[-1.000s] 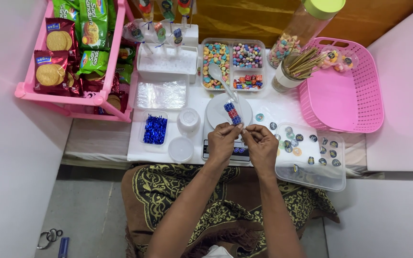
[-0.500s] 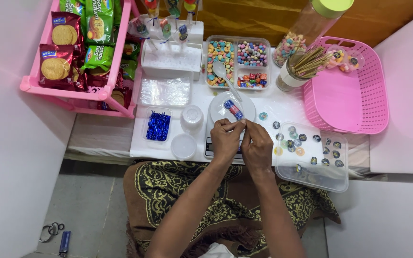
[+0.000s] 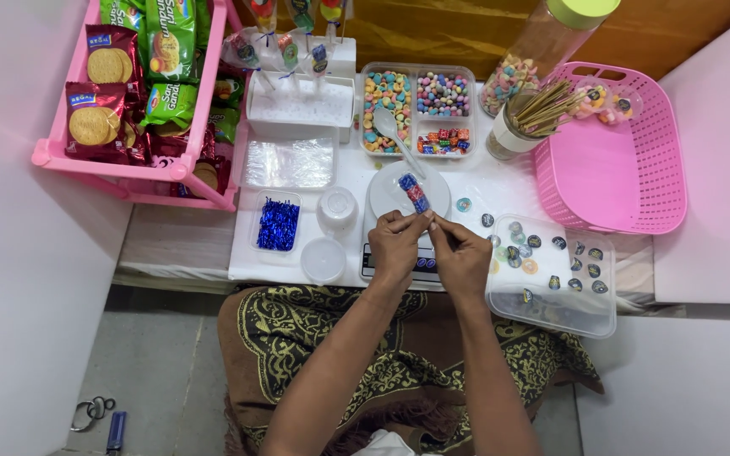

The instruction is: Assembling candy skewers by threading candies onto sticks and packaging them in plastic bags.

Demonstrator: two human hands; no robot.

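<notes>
The left hand (image 3: 396,245) and the right hand (image 3: 461,253) meet over the front of a small white scale (image 3: 407,221), fingertips pinched together on the near end of a narrow clear candy packet (image 3: 413,193). The packet rises from the fingertips and points away from the person, its long axis leaning slightly to the left, with blue and red sweets stacked inside along its length. Both hands are narrow, closed on the packet's lower end.

Beyond the hands sits a 3-part clear tray (image 3: 416,112): pastel ring candies in the left part, small round sweets in the upper right part, wrapped red and blue pieces in the lower right part. A white spoon (image 3: 396,138) lies from that tray toward the scale. Left of the left hand stand a small clear box of blue twist ties (image 3: 277,224) and 2 white cups (image 3: 329,236). Right of the right hand, a shallow clear lid (image 3: 551,277) carries many round stickers. Farther right and beyond is a pink basket (image 3: 627,152), holding a few finished packets at its far edge, with a jar of sticks (image 3: 521,122) just beside it. Far left of the hands, a pink rack (image 3: 133,169) holds biscuit packs.
</notes>
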